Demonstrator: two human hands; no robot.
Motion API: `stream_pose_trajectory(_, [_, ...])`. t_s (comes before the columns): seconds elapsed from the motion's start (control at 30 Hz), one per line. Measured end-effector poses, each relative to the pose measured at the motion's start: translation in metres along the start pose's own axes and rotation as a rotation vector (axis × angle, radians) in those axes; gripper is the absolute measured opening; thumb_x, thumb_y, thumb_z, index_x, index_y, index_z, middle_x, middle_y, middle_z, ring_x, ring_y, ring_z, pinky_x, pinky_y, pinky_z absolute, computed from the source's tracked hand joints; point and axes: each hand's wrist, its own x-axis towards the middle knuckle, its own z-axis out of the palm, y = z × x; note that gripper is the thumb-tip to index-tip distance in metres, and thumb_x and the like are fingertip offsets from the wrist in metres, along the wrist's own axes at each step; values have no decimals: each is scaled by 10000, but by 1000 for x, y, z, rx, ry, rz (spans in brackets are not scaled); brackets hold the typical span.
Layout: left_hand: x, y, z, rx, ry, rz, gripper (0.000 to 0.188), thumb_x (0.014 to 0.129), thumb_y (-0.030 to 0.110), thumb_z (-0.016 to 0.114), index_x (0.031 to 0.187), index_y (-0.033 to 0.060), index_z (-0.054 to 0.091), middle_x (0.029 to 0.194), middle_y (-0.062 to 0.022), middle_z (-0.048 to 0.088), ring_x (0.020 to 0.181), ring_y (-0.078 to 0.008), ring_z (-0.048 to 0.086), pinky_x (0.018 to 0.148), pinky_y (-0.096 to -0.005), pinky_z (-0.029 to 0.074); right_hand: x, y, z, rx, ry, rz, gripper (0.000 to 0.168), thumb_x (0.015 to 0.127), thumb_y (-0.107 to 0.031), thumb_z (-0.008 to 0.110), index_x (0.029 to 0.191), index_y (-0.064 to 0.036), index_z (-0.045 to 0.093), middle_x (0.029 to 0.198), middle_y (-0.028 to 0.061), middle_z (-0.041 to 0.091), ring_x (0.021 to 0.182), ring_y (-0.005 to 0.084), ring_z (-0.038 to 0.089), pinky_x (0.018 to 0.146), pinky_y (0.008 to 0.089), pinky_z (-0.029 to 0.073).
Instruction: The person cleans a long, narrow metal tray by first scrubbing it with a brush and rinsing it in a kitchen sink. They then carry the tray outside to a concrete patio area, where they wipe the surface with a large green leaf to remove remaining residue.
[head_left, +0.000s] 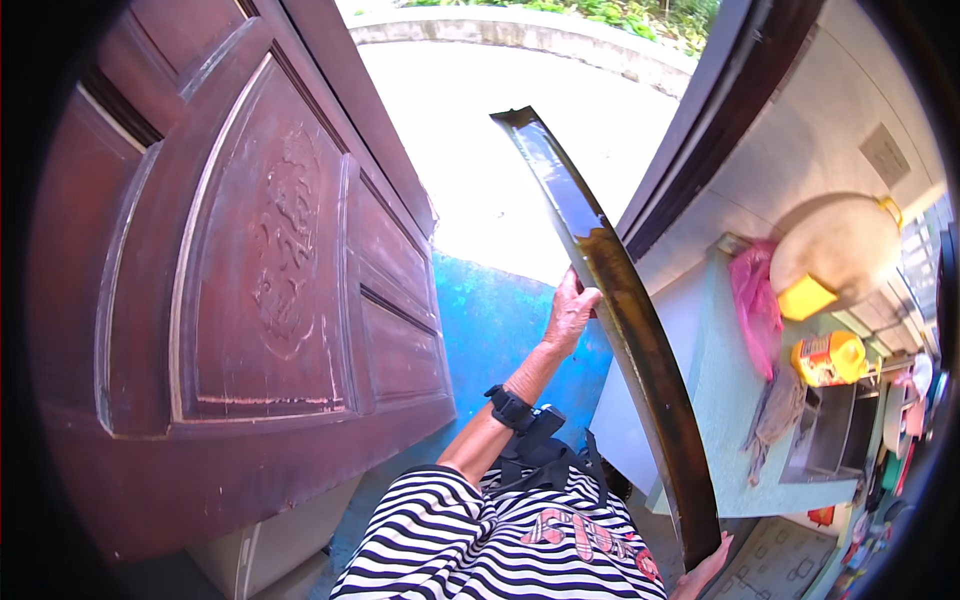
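Observation:
A long, narrow metal trough (637, 322), brown-stained inside and partly filled with liquid reflecting the sky, slants from the upper middle to the lower right. My left hand (574, 307) grips its left edge near the middle, the thumb over the rim. At its lower end my right hand (705, 566) supports the corner; most of that hand is hidden by the trough or cut off by the picture's edge. The trough's far end lies over the bright ground outside the doorway. A black strap is round my left wrist.
A carved wooden door (262, 262) stands ajar at left, a dark door frame (720, 120) at right. Beside the trough is a pale green counter (720, 420) with a pink plastic bag (754, 307), a yellow container (825, 358) and a sink (825, 442).

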Motion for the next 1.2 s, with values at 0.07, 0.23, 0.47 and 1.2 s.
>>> stream_pose_trajectory(0.07, [21, 6, 4, 1, 9, -22, 407, 734, 69, 499, 1138, 62, 453, 923, -13, 552, 784, -92, 554, 656, -259, 500, 4, -12, 14, 18, 10, 22, 565, 890, -434, 397, 1241, 7, 438, 1241, 94, 463, 1115, 204, 450, 961, 317, 317])
stream_pose_trajectory(0.23, [78, 22, 6, -12, 10, -42, 400, 724, 79, 498, 1121, 44, 462, 808, 2, 526, 654, -65, 481, 540, -214, 429, 10, -40, 71, 16, 42, 27, 562, 890, -431, 397, 1240, 7, 439, 1240, 95, 463, 1115, 204, 449, 961, 317, 317])
stream_pose_trajectory(0.47, [184, 55, -13, -5, -60, -23, 366, 735, 54, 477, 1099, 27, 456, 805, 10, 507, 657, -56, 461, 562, -197, 409, -11, -71, 178, 56, 110, 82, 558, 890, -426, 398, 1238, 7, 439, 1238, 96, 461, 1115, 204, 448, 961, 317, 317])
stream_pose_trajectory(1.2, [455, 74, -78, 58, -90, -164, 353, 721, 47, 505, 1073, 24, 478, 892, -14, 550, 755, -81, 517, 655, -223, 443, -20, -175, 426, 162, 192, 219, 546, 890, -413, 399, 1234, 9, 439, 1232, 98, 458, 1116, 204, 443, 960, 317, 317])
